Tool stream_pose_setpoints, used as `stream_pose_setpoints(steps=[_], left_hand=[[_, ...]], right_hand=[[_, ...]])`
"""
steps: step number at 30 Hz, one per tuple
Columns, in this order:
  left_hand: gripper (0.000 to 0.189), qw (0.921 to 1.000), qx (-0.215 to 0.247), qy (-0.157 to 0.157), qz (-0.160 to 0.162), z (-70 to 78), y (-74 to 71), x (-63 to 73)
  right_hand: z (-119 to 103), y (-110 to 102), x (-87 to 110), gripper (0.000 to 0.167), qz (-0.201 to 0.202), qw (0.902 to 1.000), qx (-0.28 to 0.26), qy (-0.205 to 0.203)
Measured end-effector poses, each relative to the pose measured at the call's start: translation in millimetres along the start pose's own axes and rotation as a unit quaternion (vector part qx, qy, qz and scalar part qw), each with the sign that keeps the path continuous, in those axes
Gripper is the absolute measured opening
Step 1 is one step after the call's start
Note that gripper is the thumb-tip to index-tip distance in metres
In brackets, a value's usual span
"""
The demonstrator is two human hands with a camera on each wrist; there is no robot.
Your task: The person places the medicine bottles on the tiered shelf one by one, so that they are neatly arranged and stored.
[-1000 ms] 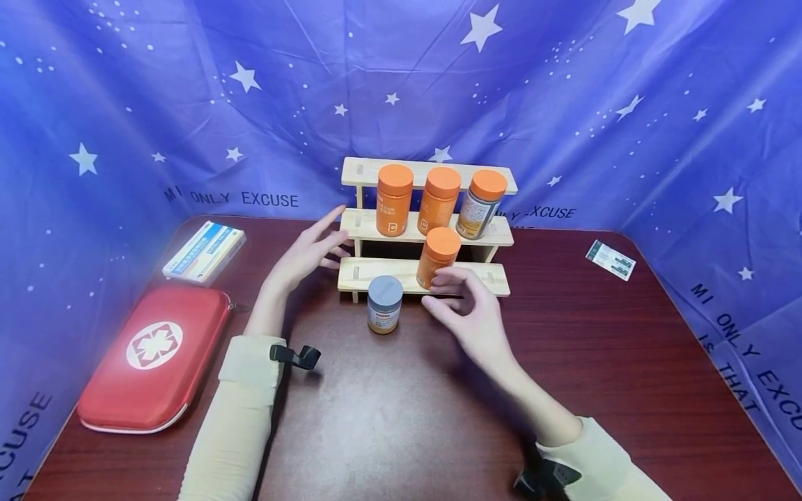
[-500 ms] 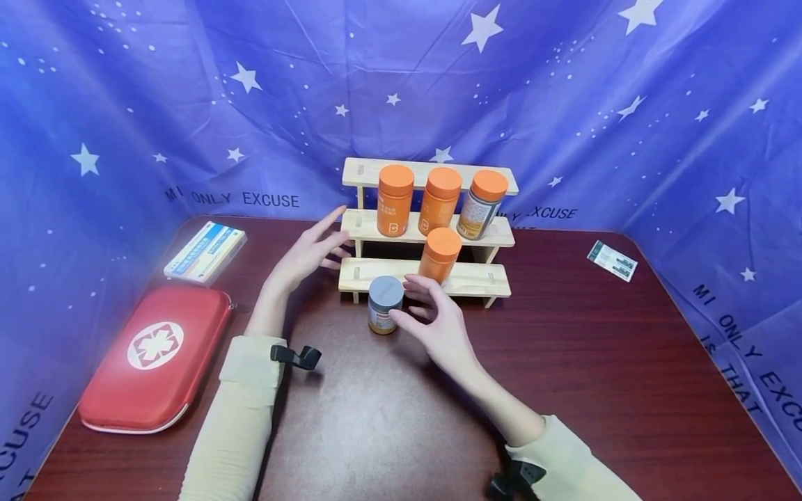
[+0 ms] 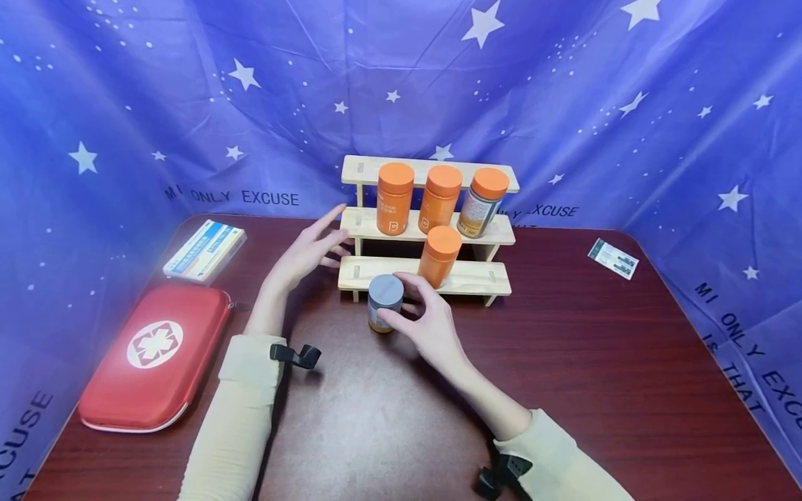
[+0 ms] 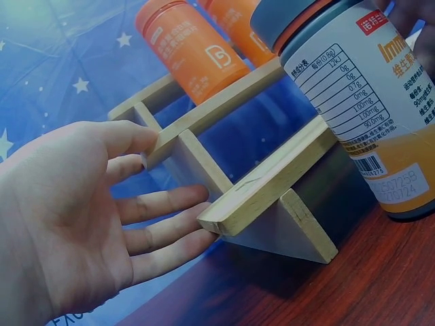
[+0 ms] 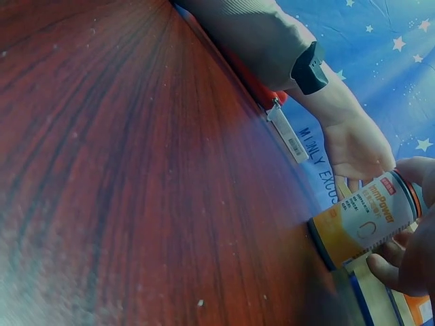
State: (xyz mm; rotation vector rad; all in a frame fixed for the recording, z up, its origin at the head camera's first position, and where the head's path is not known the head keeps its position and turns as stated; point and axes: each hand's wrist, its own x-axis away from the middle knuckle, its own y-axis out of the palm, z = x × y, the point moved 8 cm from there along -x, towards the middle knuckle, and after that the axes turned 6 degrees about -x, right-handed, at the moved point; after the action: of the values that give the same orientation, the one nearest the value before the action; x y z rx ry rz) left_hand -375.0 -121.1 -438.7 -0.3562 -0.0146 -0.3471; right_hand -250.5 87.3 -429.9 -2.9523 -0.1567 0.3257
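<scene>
A supplement bottle (image 3: 385, 296) with a grey lid stands on the table just in front of the wooden step rack (image 3: 363, 273). My right hand (image 3: 432, 330) grips it, thumb on the near side and fingers behind; in the right wrist view the bottle (image 5: 367, 221) shows a white and yellow label. At the rack's left end my left hand (image 3: 301, 259) touches the shelf edges with extended fingers, as the left wrist view of the hand (image 4: 75, 217) shows. One orange bottle (image 3: 440, 259) occupies the lowest shelf.
On the middle shelf are two orange bottles (image 3: 395, 200) and a grey one with an orange lid (image 3: 481, 203). To the left lie a red first-aid case (image 3: 153, 355) and a blue-and-white medicine box (image 3: 205, 252). A small green-and-white packet (image 3: 612, 259) lies far right.
My right hand has left the orange bottle on the lowest shelf, moved left and closed round the grey-lidded bottle. The left hand has stayed at the rack.
</scene>
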Motion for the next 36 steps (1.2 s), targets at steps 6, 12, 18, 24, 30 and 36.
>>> stream_pose_setpoints(steps=[6, 12, 18, 24, 30, 36], left_hand=[[0.066, 1.0000, 0.003, 0.004, -0.001, 1.8, -1.7, 1.3], [0.067, 1.0000, -0.005, 0.003, 0.002, 1.4, -3.9, 1.6], [0.067, 1.0000, 0.003, 0.006, -0.002, 0.7, -2.1, 1.5], [0.067, 0.9998, 0.014, 0.011, -0.004, 1.9, 0.7, 1.3], [0.067, 0.9998, 0.015, 0.014, -0.005, 1.6, 1.2, 0.0], [0.067, 0.9999, 0.011, 0.011, -0.006, 0.6, 1.4, -0.7]], right_hand=[[-1.5, 3.3, -1.5, 0.058, -0.007, 1.0000, -0.001, -0.001], [-1.4, 4.6, -2.5, 0.058, -0.011, 0.9999, -0.007, -0.003], [-0.9, 3.9, -3.0, 0.056, -0.016, 0.9998, -0.010, -0.009], [0.5, 2.2, -2.7, 0.053, -0.023, 0.9995, -0.022, -0.003], [-0.8, 1.4, -3.4, 0.055, -0.035, 0.9990, -0.028, -0.003], [-6.0, 1.4, -3.2, 0.054, -0.043, 0.9983, -0.035, -0.014]])
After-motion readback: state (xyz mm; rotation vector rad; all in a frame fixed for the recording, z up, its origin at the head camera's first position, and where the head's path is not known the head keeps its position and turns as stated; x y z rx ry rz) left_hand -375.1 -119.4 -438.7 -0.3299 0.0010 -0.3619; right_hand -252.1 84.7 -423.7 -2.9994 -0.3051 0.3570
